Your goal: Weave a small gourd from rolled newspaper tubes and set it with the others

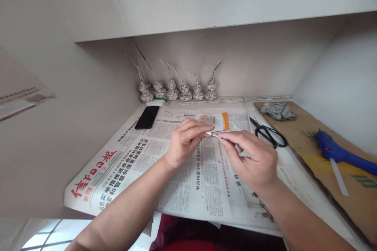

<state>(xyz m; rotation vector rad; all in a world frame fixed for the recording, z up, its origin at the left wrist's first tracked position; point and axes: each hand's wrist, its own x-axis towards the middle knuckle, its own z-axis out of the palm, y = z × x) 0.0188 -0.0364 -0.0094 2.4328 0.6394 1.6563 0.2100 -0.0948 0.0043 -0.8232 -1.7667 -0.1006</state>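
Both forearms are reaching in from the near edge of the table, over a newspaper that is covering most of the top. L hand & R hand are meeting above the middle of the paper, each pinching one end of a thin rolled paper strip between thumb & fingertips; the strip is hanging just above the sheet, not lying on it. Fingers of both hands are curling in narrow around it.

Just beyond the hands, a white-and-orange packet is lying on the newspaper. Black scissors are lying to the R of the hands, near the newspaper's R edge. Further R, a cardboard sheet is carrying a blue glue gun & a grey cloth toward the far R corner. A black phone is resting at the far L. Along the far edge, by the wall, a row of small woven paper figures is standing upright, side by side.
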